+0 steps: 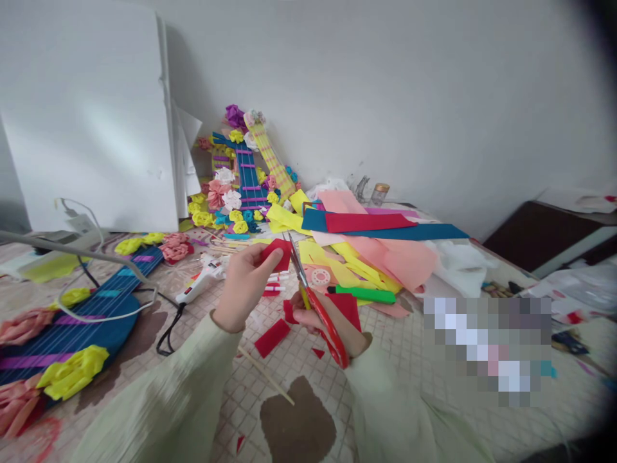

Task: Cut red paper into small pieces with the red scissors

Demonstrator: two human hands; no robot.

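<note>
My left hand (245,283) pinches a small piece of red paper (279,253) between thumb and fingers, above the middle of the table. In my right hand (313,318) are red-handled scissors (324,325), their blades pointing up and away from me. The blade tips reach the right edge of the red paper; I cannot tell whether they are cutting into it. A red rectangle of paper (272,338) lies on the table below my hands, near a tiny red scrap (318,353). More red paper (349,310) lies behind my right wrist.
To the left are a white glue gun (202,278) and a blue paper guitar (113,315) with paper flowers. Decorated guitars (248,170) lean against the wall. Coloured paper strips (385,228) and a green pen-shaped tool (364,294) lie right of centre. A thin stick (266,374) lies in front.
</note>
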